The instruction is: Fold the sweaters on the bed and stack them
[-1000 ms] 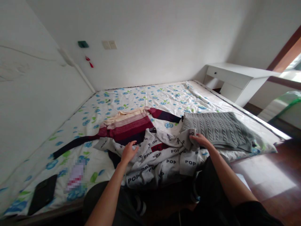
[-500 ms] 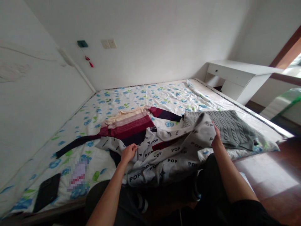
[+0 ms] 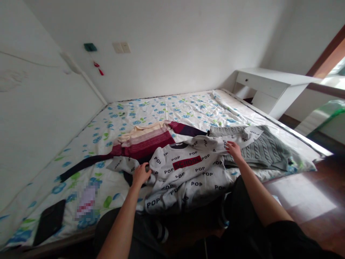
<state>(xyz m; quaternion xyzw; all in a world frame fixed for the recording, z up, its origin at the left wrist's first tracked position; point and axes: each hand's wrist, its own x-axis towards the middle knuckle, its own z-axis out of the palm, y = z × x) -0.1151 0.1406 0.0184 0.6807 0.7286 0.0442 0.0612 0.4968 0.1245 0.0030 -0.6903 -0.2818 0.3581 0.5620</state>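
A light grey sweatshirt printed with "POP" and a dark red chest panel lies spread at the near edge of the bed, neckline away from me. Its lower part drapes over the edge towards my knees. My left hand rests at the left sleeve by the armhole, fingers loosely bent, with a gap between thumb and forefinger. On the right sleeve lies my right hand, its fingers stretched out and apart. That sleeve reaches across a grey cable-knit garment. Behind the sweatshirt, partly covered, is a striped cream, pink, maroon and navy sweater.
The bed has a blue-flowered sheet. A black flat case and a blurred-out item lie at the left front. A white desk stands at the right, beyond the bed. My knees are against the bed's near edge.
The sweatshirt's raised right side has come down flat, showing the chest panel, with its right sleeve laid out over the grey knit. My right hand has let go; my left has moved slightly left and loosened.
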